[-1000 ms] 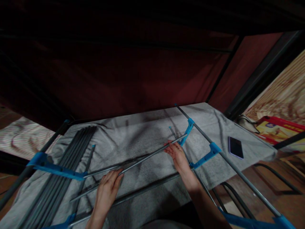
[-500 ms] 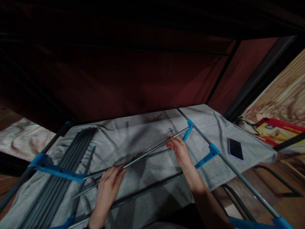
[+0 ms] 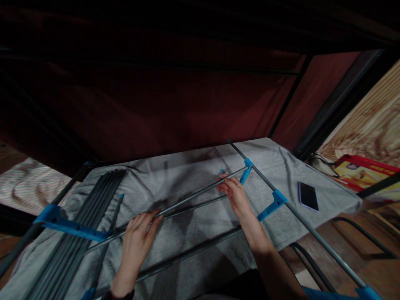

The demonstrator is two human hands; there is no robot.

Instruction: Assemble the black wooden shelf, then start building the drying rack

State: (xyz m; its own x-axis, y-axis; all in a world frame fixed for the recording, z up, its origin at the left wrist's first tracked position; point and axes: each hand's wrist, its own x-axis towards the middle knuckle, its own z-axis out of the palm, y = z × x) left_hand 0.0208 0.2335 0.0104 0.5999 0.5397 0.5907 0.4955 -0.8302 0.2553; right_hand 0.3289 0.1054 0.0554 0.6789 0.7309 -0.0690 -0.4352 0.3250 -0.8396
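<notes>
A thin grey metal tube (image 3: 193, 196) runs slantwise between my hands. My left hand (image 3: 139, 237) is wrapped round it near its left part, and its free left end lies by the left blue plastic bracket (image 3: 73, 227). My right hand (image 3: 236, 191) pinches the same tube farther up, close to where it meets the upper right blue bracket (image 3: 248, 164). Just below runs a second tube (image 3: 200, 204), partly hidden by my hands. Another blue bracket (image 3: 273, 204) sits on the right side pole (image 3: 312, 231).
Several grey tubes (image 3: 81, 225) lie bundled on the grey cloth (image 3: 175, 166) at left, beside a single tube with a blue end (image 3: 117, 208). A phone (image 3: 308, 196) rests on the cloth at right. A red and yellow box (image 3: 365, 173) stands beyond. A dark red panel (image 3: 187, 108) rises behind.
My left hand has moved slightly left and down with the tube, whose left end now sits nearer the left bracket. My right hand keeps its hold almost in place.
</notes>
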